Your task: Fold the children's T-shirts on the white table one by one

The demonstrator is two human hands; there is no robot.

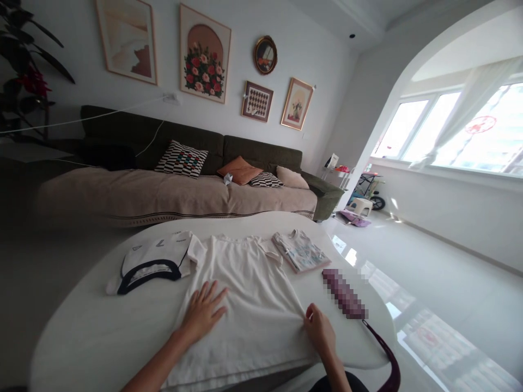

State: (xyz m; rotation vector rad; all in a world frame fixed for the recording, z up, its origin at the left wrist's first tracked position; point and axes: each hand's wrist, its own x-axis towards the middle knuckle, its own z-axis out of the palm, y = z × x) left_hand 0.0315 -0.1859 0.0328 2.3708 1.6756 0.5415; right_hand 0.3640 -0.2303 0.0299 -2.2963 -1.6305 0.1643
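Observation:
A white T-shirt lies spread out on the white table, its hem toward me and hanging at the near edge. My left hand rests flat on the shirt's left part, fingers spread. At the shirt's right side edge, my right hand pinches the fabric between thumb and curled fingers. Left of the shirt lies a white garment with a dark navy neckline, touching the shirt's sleeve. A folded patterned garment sits by the right sleeve.
A purple object, blurred out by pixels, lies on the table's right side, its dark strap running over the edge. Beyond the table stands a dark green sofa with a beige cover and several cushions. Shiny floor stretches to the right.

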